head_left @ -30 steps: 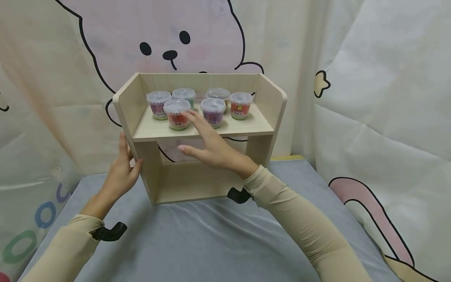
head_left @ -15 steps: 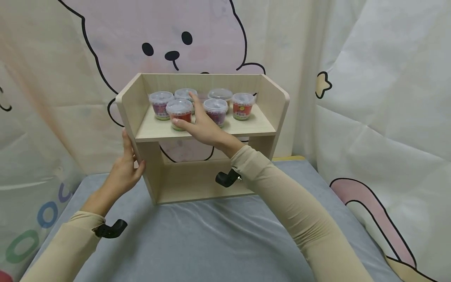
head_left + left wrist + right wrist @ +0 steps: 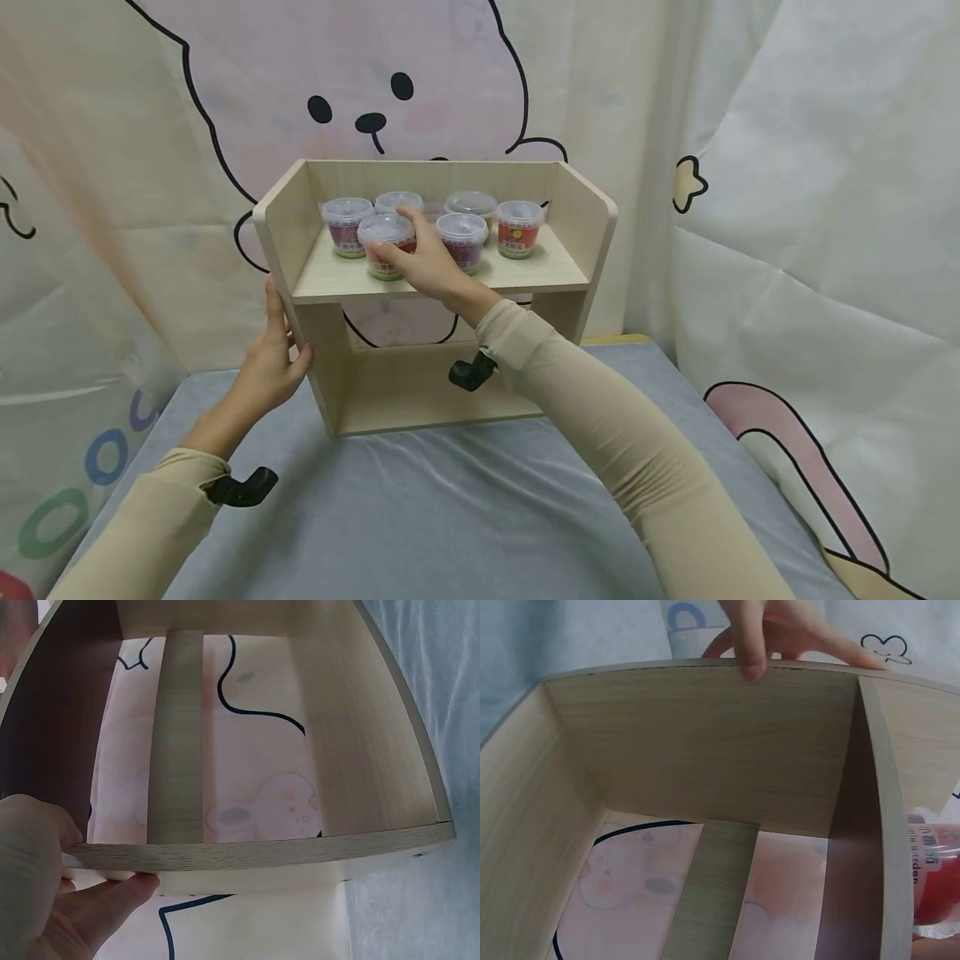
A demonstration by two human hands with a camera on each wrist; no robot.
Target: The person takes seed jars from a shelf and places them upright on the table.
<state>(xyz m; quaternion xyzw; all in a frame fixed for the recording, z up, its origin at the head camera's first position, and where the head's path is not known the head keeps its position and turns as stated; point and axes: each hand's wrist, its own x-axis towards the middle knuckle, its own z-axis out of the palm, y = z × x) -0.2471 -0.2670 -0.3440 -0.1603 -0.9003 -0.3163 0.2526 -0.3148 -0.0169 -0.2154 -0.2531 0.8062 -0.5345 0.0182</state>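
Observation:
A pale wooden two-tier shelf [image 3: 442,412] stands on the table, carrying several small plastic cups with clear lids on its upper board. My left hand [image 3: 268,371] grips the shelf's left side panel by its front edge; in the left wrist view the thumb and fingers lie on opposite faces of that panel. My right hand [image 3: 435,267] holds the front cup with a red label [image 3: 380,265], thumb across its front and fingers at its right side. This cup stands upright near the board's front edge. A purple cup [image 3: 467,248] is close behind the right hand's fingers.
Other lidded cups stand behind and beside it: a purple one [image 3: 345,237] at left, a red one [image 3: 517,237] at right, and more at the back. Raised side panels and a back rail [image 3: 442,175] border the upper board. A grey-blue cloth [image 3: 435,517] covers the table.
My right hand has moved left, from beside the front cup to around it, and its fingers have closed on the cup. The left hand stays at the side panel.

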